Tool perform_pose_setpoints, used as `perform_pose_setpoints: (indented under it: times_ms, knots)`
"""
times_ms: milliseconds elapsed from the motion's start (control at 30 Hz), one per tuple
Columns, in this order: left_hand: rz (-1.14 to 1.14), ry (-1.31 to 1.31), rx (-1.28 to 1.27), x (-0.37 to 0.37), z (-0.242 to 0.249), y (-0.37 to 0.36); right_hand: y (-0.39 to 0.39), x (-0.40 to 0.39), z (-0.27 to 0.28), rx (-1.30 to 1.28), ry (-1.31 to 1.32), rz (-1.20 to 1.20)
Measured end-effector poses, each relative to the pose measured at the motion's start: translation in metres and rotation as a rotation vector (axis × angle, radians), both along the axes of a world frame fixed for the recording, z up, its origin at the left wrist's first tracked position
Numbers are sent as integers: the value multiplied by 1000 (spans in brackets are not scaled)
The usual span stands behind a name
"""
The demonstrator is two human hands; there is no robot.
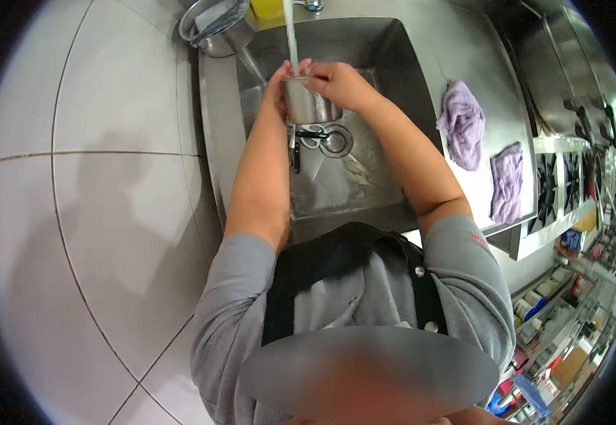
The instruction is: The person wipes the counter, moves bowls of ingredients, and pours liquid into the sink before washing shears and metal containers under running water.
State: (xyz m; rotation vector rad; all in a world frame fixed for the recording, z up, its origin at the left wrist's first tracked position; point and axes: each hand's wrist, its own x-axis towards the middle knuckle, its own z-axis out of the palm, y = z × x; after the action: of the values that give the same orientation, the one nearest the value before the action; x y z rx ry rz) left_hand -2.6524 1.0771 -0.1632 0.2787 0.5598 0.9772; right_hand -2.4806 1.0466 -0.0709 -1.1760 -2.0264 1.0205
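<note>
My left hand (277, 86) grips the left side of a small round stainless steel pot (313, 105), held tilted over the sink. Water from the tap (290, 32) runs down onto it. My right hand (337, 81) is closed at the pot's upper rim, its fingertips partly hidden inside. Whether those fingers hold anything else cannot be seen. Below the pot, black-handled utensils (296, 152) lie on the bottom of the metal sink (386, 163), close to the round drain (335, 142).
A metal bowl (219, 46) with items in it stands at the sink's back left corner, near a yellow container (267, 8). Two purple cloths (464, 124) lie on the steel counter (428, 57) at right. Beyond it is a stove (549, 184). A tiled wall (123, 85) rises at left.
</note>
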Motion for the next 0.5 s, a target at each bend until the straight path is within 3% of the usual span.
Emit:
perform_pose_setpoints:
  times_ms: [67,100,167,200,300,333,400,467,500]
  knots:
    - [31,11,154,11,-12,-13,-1,7,13,-329,202,-111]
    - [50,220,498,14,-62,8,0,11,16,-512,264,-184]
    - [79,168,404,24,-56,12,4,18,6,-777,445,-310]
    - [82,-84,-39,32,-3,-6,7,21,-4,-873,543,-353]
    - [133,0,134,-2,-44,18,29,19,-70,-1114,840,-372]
    - [228,73,49,-4,-40,17,33,12,-86,-1137,893,-430]
    - [407,213,-119,-1,-13,13,40,-8,-99,-1167,1003,-553]
    - [398,384,-192,9,52,-17,40,-28,-102,-1111,1020,-652]
    - [391,333,-219,8,52,-25,37,-35,-100,-1057,968,-669]
